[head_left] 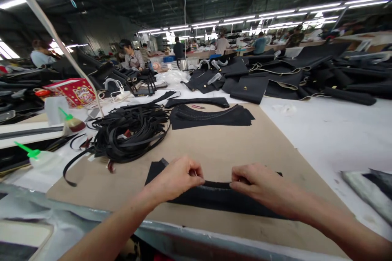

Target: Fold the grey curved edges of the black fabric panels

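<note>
A black fabric piece (214, 200) lies on the brown board (232, 142) near the table's front edge. My left hand (176, 179) pinches its upper edge on the left, fingers closed. My right hand (260, 185) pinches the same edge on the right, fingers closed too. Between the two hands runs a thin folded strip of the piece's edge. A tangle of black straps (131, 132) sits to the left beyond my hands. A stack of black curved cut pieces (211, 116) lies further back in the middle.
Two glue bottles with green caps (36, 155) (72, 121) stand at the left, near a red box (73, 91). Piles of black bag panels (275, 77) cover the far table. Several people work at benches in the background. White table surface (330, 130) extends right.
</note>
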{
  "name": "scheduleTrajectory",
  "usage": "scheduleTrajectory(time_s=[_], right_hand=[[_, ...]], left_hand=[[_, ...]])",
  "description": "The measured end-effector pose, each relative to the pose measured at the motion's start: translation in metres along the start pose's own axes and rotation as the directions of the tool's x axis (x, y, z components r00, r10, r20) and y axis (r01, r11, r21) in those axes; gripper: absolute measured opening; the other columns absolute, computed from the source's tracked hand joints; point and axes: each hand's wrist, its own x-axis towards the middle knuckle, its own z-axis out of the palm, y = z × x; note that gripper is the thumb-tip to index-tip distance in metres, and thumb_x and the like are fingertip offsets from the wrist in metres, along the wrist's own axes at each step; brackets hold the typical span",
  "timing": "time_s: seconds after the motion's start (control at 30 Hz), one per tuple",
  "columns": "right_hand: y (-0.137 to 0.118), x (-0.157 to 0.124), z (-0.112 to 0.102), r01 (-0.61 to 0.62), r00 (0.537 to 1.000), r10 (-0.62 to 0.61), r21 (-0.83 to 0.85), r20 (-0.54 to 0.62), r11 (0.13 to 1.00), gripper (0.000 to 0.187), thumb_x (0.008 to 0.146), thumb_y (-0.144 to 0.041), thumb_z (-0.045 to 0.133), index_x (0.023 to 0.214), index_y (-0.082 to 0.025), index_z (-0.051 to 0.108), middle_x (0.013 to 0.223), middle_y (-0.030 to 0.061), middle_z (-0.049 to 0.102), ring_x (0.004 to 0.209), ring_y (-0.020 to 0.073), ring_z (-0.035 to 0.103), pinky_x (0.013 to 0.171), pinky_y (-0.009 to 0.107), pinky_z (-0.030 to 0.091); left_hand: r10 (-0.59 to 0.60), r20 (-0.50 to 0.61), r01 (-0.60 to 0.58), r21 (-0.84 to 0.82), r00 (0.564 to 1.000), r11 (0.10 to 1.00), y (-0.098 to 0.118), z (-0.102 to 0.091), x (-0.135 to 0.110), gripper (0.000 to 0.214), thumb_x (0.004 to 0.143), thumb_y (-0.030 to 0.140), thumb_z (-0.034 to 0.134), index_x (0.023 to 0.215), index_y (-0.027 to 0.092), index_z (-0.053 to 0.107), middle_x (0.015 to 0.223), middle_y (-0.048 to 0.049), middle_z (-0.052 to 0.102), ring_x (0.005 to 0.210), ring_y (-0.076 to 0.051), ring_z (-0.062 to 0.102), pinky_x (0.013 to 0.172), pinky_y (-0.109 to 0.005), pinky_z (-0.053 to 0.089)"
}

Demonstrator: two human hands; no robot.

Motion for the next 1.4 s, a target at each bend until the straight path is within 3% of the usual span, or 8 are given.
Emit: scheduleTrajectory(time_s=[0.17,0.37,0.77,1.4], right_hand=[[0.005,0.004,0.026,-0.113,0.993,0.114,-0.075,0.018,0.991,0.020,0.080,-0.028,0.052,0.062,-0.021,0.057,0.061,0.0007,0.061,0.054,0.0136,0.050,0.050,0.026,0.023],[0.011,0.014,0.047,-0.098,0.995,0.098,-0.089,-0.011,0.991,0.018,0.082,-0.027,0.050,0.071,-0.023,0.063,0.069,0.0035,0.067,0.067,0.0192,0.060,0.053,0.027,0.025],[0.006,0.029,0.057,-0.174,0.985,0.174,-0.141,-0.014,0.975,0.024,0.084,-0.027,0.045,0.071,-0.021,0.064,0.068,0.0058,0.066,0.060,0.0181,0.059,0.051,0.028,0.024],[0.008,0.035,0.062,-0.187,0.982,0.187,-0.162,-0.018,0.969,0.024,0.083,-0.027,0.043,0.069,-0.021,0.062,0.071,0.0071,0.068,0.066,0.0203,0.061,0.052,0.028,0.025]], left_hand=[[-0.139,0.002,0.137,0.126,0.990,0.983,0.003,0.022,-0.003,0.010,0.069,0.025,0.059,0.068,0.021,0.068,0.059,0.0032,0.059,0.061,-0.014,0.055,0.053,-0.023,0.029],[-0.197,-0.052,0.203,0.182,0.979,0.962,-0.005,0.033,0.008,0.009,0.068,0.022,0.061,0.070,0.023,0.070,0.062,0.0009,0.063,0.061,-0.017,0.056,0.057,-0.025,0.032],[-0.197,-0.063,0.206,0.216,0.978,0.954,-0.020,0.035,0.021,0.009,0.070,0.025,0.062,0.071,0.022,0.070,0.065,-0.0001,0.067,0.064,-0.016,0.059,0.055,-0.024,0.032],[-0.225,-0.061,0.233,0.214,0.972,0.949,-0.023,0.038,0.023,0.013,0.070,0.023,0.057,0.072,0.022,0.070,0.067,-0.0004,0.069,0.067,-0.015,0.061,0.056,-0.024,0.033]])
